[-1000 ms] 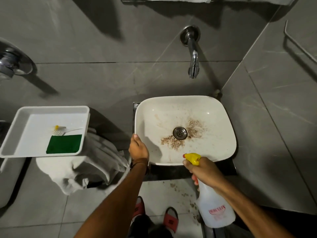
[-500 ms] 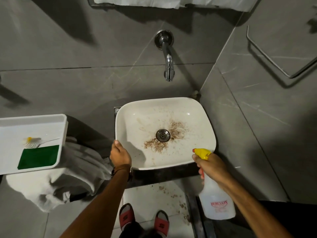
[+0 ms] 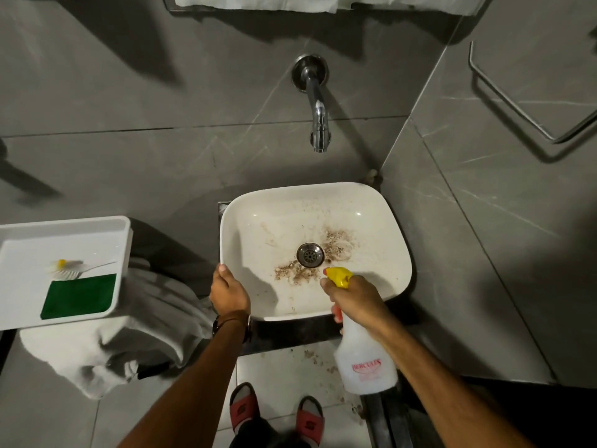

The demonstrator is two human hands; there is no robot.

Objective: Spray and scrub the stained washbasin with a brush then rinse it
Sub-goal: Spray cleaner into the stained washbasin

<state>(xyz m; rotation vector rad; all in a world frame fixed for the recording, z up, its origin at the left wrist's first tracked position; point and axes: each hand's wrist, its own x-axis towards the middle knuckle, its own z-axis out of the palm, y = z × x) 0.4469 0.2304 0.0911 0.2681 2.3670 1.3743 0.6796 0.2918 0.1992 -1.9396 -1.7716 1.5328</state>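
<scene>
The white washbasin sits below a chrome wall tap, with brown stains around its drain. My left hand grips the basin's front left rim. My right hand holds a white spray bottle with a yellow nozzle pointing into the basin over its front edge. A small white brush with a yellow tip lies in a white tray at the left, beside a green scrub pad.
A crumpled white towel lies under the tray. Grey tiled walls close in behind and to the right, with a metal rail on the right wall. My feet in red sandals stand on a floor with brown specks.
My right hand has brought the spray bottle leftward and forward, so its nozzle is over the basin's front edge. The view has shifted slightly. My left hand stays on the rim.
</scene>
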